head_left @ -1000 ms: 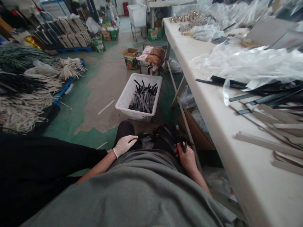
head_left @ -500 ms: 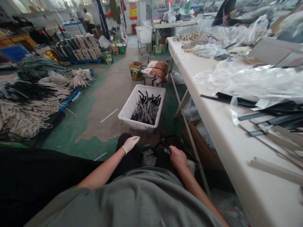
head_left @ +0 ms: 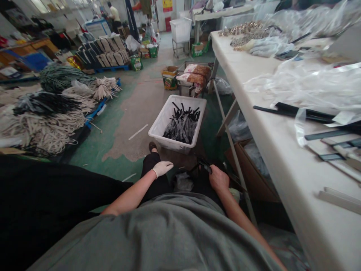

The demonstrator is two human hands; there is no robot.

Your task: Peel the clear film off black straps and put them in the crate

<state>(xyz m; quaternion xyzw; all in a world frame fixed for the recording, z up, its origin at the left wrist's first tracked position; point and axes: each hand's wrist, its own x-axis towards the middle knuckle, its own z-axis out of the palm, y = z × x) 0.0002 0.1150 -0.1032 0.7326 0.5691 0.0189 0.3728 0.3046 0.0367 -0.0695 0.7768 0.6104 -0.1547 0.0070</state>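
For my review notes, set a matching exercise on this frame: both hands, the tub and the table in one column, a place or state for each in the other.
1. left hand
2. right hand
3. tub
4. table

A. bare, closed around black straps
B. bearing clear plastic
C. in a pale glove
D. on the floor, holding grey and black strips

Pairs: 1-C, 2-A, 3-D, 4-B

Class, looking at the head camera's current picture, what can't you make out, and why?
All in the head view:
- Right hand: fingertips curled out of sight behind its back.
- Black strips it holds: count lost in blur against dark trousers.
- White bin: bottom covered by a strip pile.
- Worktable: right side cut off by the frame edge.
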